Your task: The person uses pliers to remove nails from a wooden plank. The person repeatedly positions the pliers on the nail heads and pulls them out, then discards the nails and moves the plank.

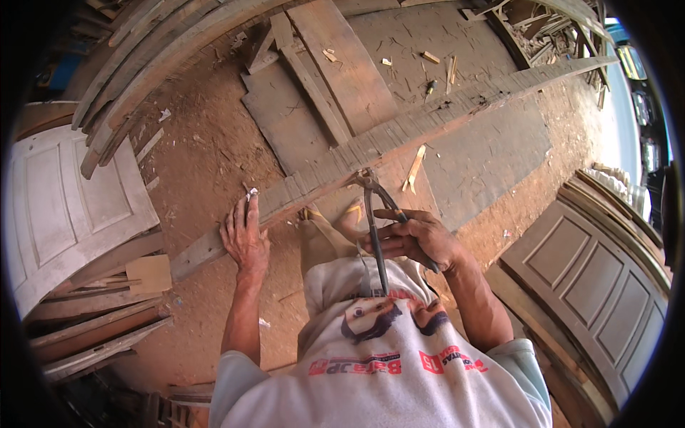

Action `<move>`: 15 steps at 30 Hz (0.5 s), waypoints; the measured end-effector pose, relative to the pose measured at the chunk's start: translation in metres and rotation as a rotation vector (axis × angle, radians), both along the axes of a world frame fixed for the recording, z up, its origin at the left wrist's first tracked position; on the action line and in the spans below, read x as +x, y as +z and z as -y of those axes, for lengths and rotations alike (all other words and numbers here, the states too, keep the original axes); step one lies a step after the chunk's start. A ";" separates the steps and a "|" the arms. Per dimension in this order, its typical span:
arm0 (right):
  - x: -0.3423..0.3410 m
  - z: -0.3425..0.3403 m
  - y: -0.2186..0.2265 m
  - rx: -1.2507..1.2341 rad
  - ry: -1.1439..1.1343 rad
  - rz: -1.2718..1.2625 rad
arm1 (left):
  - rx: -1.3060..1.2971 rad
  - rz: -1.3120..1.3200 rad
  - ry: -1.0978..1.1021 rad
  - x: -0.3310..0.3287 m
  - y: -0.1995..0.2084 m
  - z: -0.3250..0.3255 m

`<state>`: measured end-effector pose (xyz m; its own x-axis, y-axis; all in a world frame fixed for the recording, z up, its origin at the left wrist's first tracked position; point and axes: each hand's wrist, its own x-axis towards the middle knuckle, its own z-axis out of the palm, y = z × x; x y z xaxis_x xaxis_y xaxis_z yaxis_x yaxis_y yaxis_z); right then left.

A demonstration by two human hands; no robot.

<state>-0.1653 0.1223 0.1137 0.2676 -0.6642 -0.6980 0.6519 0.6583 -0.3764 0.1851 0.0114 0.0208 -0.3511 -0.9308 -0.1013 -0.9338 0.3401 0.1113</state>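
My right hand [421, 242] is partly closed, fingers curled about the handles of one pair of pincers [372, 228]; the handles stand apart. The head of the tool, ahead and to the left of this hand, is at the near edge of one long wooden beam [314, 176]. My left hand [246, 239] grips nothing that I can make out: fingers extended and slightly spread, it rests on the beam. A small white patch shows at one fingertip; whether wrapping or scrap, I cannot tell.

Markings: printed lettering in red and dark tones, with a printed picture above it, on the front of my pale shirt [407, 385], just behind both hands.

Count: two hands, one tool, one beam, which slants from beneath the left hand to well beyond the right. Panelled doors, two: one white door [82, 192] to the left of my left hand, one greyish door [589, 289] to the right of my right hand. Sandalled feet, two, between the hands and below the beam; straps yellowish. One split pale strip of wood [414, 170] lies ahead of the right hand. Stacked boards [100, 335], several and overlapping, lie to the left of and behind the left hand; exact number not determinable.
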 end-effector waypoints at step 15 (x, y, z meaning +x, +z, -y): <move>0.022 -0.011 -0.010 0.113 -0.211 0.245 | -0.045 -0.015 0.005 0.001 -0.007 -0.004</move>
